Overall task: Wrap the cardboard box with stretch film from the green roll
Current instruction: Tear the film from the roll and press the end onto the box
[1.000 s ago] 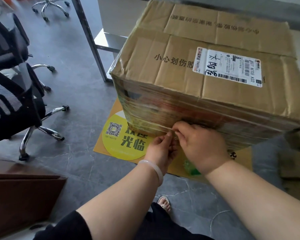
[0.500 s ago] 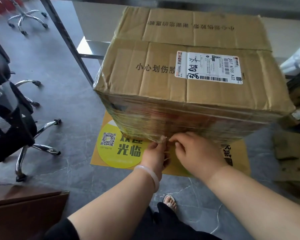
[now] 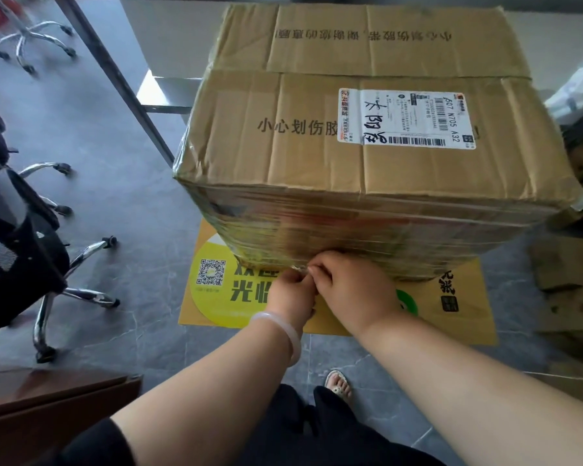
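A large cardboard box (image 3: 367, 129) with a white shipping label stands on a yellow floor mat (image 3: 465, 317). Clear stretch film (image 3: 317, 230) covers its near side in several shiny bands. My left hand (image 3: 292, 294), with a pale bangle on the wrist, and my right hand (image 3: 354, 287) meet at the box's lower near edge. Both pinch a twisted strand of the film between their fingertips. A small green arc (image 3: 408, 302), possibly the roll, peeks out just right of my right hand; the rest is hidden.
A black office chair (image 3: 21, 250) with chrome legs stands at the left. A metal table leg (image 3: 115, 79) slants behind the box. A brown wooden surface (image 3: 48, 395) fills the lower left. Flattened cardboard scraps (image 3: 566, 297) lie at the right. My sandalled foot (image 3: 339, 385) is below.
The view has shifted, so the box sits further left and higher. My two hands stay at the lower edge, and their fingertips have closed together on the film strand.
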Demonstrator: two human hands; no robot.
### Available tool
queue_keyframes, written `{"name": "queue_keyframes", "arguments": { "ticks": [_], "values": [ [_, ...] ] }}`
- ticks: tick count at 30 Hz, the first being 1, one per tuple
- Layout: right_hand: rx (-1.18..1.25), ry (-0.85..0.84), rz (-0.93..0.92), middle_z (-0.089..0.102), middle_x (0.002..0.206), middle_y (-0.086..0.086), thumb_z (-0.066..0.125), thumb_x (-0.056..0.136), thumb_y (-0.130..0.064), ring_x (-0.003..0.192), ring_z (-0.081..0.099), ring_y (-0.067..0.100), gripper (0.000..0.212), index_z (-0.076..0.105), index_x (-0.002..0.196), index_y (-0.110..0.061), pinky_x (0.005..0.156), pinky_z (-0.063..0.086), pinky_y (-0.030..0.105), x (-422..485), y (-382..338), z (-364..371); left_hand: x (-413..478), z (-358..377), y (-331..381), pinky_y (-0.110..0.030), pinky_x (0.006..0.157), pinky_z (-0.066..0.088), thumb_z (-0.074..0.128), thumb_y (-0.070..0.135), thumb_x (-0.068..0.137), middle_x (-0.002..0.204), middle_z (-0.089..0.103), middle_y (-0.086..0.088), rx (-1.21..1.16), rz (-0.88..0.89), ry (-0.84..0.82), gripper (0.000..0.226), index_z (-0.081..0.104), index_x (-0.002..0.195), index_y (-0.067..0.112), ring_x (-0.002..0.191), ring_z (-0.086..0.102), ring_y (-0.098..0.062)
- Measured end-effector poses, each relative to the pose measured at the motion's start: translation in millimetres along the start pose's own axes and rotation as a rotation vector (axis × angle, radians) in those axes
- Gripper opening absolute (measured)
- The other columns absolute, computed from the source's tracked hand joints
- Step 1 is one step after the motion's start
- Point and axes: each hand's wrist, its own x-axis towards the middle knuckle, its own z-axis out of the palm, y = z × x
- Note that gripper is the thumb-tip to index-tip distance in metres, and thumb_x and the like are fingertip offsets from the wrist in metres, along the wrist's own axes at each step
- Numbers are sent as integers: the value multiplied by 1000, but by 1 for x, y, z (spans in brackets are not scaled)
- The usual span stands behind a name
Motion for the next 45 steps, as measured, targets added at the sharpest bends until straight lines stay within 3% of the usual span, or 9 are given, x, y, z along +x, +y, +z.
{"name": "queue_keyframes", "arguments": {
  "ticks": [4, 8, 22, 28, 31, 35, 40, 43, 45],
  "values": [
    [64, 166, -29, 72, 86, -2, 50, 94, -36, 78, 66, 21, 19, 65, 98, -25, 63, 51, 34, -10, 6, 5, -1, 0, -1, -29, 60, 41, 53, 29, 99, 69, 55, -3, 13, -7, -30, 21, 57, 87, 12, 57, 44, -17],
    [539, 275, 150, 70, 76, -10, 53, 94, -27, 67, 67, 5, 13, 61, 84, -27, 66, 56, 34, -19, -1, 8, 4, 2, -1, -26, 54, 35, 56, 37, 98, 62, 48, -3, 1, -54, -8, 30, 53, 76, 17, 52, 38, -17],
    [1266, 218, 557, 76, 92, -4, 59, 78, -16, 106, 65, 17, 15, 70, 72, -25, 101, 44, 50, -17, -9, -2, -17, -35, 16, -26, 58, 50, 65, 31, 94, 65, 64, 2, 291, 270, -32, 25, 64, 71, 19, 55, 55, -13],
    [1206, 225, 534, 75, 88, -3, 47, 81, 2, 101, 65, 22, 32, 68, 75, -21, 89, 49, 41, -17, -4, 0, -29, -41, 41, -26, 66, 48, 57, 21, 97, 91, 75, 2, 686, 591, -12, 20, 75, 106, 23, 63, 58, -15],
    [1084, 221, 478, 73, 96, -3, 46, 82, 3, 100, 64, 19, 34, 66, 81, -25, 90, 48, 40, -21, 2, 1, -33, -45, 52, -32, 78, 52, 53, 22, 100, 108, 76, -1, 879, 676, -37, 26, 73, 116, 20, 87, 68, -26],
    [1001, 95, 397, 63, 110, -5, 43, 87, 5, 107, 58, 12, 34, 59, 100, -22, 80, 44, 20, -29, 1, 7, -38, -45, 59, -36, 90, 50, 50, 22, 101, 115, 74, -1, 962, 691, -53, 28, 71, 121, 20, 109, 65, -23],
    [777, -70, 326, 67, 102, -1, 46, 89, -7, 101, 63, 26, 37, 56, 77, -41, 87, 47, 39, -6, 4, 21, -41, -46, 67, -32, 88, 48, 47, 25, 103, 120, 72, 2, 1124, 724, -52, 31, 67, 125, 27, 110, 64, -22],
    [757, -97, 357, 64, 89, 2, 48, 92, -15, 90, 61, 28, 32, 57, 71, -37, 79, 45, 34, 8, 9, 21, -42, -46, 69, -26, 87, 43, 45, 24, 103, 125, 70, 4, 1180, 734, -44, 34, 64, 130, 30, 114, 62, -21],
    [699, -208, 345, 65, 92, 5, 44, 93, -14, 89, 59, 26, 27, 62, 88, -33, 70, 40, 29, 11, 11, 23, -46, -46, 67, -17, 80, 37, 47, 23, 102, 125, 70, 5, 1142, 738, -55, 33, 64, 130, 30, 115, 61, -19]
  ]
}}
